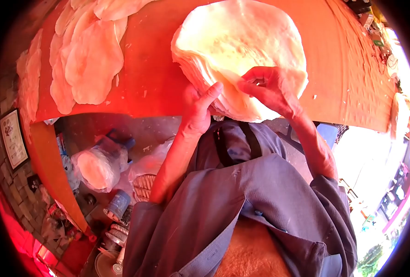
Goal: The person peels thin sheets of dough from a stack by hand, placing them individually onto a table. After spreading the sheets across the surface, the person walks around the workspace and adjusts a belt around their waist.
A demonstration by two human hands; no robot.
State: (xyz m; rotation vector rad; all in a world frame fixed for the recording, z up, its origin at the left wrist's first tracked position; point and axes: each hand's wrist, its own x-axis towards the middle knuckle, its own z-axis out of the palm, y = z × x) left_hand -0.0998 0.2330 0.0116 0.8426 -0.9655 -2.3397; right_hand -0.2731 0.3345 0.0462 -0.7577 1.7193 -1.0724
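Note:
A thick stack of thin, round, pale sheets (242,32), like flatbread or dough sheets, lies at the near edge of the orange-red table. Its layered edge faces me on the left. My left hand (198,111) is at that edge, thumb up against the layers, with the other fingers partly hidden. Over the near right part of the stack, my right hand (274,90) is bent, thumb and forefinger tips brought together close to the top sheet. Whatever lies between those fingertips is too small to make out.
More pale sheets (92,64) overlap on the left of the orange-red table (149,60). Below the table edge are a clear plastic bag with pale rounds (96,168) and a blue-labelled container (118,203). A framed sign (14,138) is at far left.

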